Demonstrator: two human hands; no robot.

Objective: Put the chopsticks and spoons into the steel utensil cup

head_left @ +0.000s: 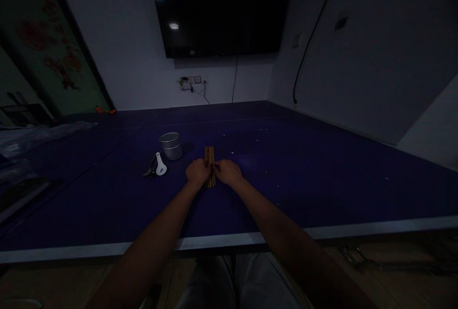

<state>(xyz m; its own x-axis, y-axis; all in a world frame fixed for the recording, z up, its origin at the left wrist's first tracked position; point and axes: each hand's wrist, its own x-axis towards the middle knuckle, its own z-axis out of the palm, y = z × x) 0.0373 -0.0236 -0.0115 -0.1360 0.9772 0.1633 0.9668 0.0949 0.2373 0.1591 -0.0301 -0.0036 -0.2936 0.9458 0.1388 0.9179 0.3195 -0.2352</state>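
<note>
A bundle of brown-and-yellow chopsticks [210,182] lies lengthwise on the blue table, pointing away from me. From its left side my left hand [198,171] grips it with curled fingers. My right hand [228,172] closes on the same bundle from the right, its fingertips meeting the left ones around the middle. Left of my hands stands a metal cup [171,147], upright. Beside the cup lies a white spoon [161,165] with a blue mark, next to a dark metal spoon [149,172]. The dim light hides the exact fingertip contact.
The blue tabletop [339,185] has a pale front edge and several small white scraps. Clear plastic wrapping [46,132] and a dark flat object [23,197] lie at the far left. A television [225,8] hangs above wall sockets [195,80] with dangling cables.
</note>
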